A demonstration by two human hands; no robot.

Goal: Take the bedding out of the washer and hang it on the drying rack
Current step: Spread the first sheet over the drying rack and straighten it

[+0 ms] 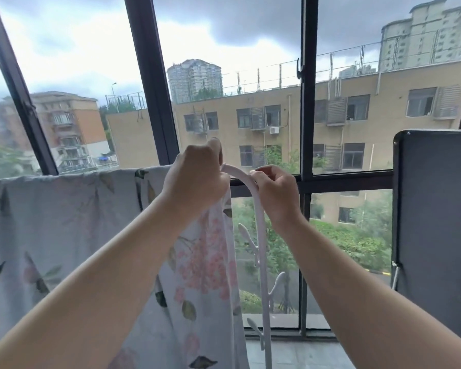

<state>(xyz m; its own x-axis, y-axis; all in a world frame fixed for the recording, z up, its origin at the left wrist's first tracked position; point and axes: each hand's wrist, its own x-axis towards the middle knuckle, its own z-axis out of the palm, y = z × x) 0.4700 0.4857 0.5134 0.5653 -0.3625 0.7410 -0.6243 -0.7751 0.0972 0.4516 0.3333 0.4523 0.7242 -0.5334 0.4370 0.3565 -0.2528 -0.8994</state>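
A pale grey floral bed sheet (64, 222) hangs over the top bar of a white drying rack (261, 235), spreading from the left edge to the rack's curved right corner. My left hand (197, 177) is closed on the sheet's right edge at that corner, with the cloth falling below it. My right hand (274, 193) pinches the rack's curved white tube just right of the left hand. The rack's upright runs down with small side hooks. The washer is out of view.
A large dark-framed window (149, 75) stands right behind the rack, with buildings and trees outside. A dark flat panel (437, 222) stands at the right. The tiled floor (304, 355) shows at the bottom right.
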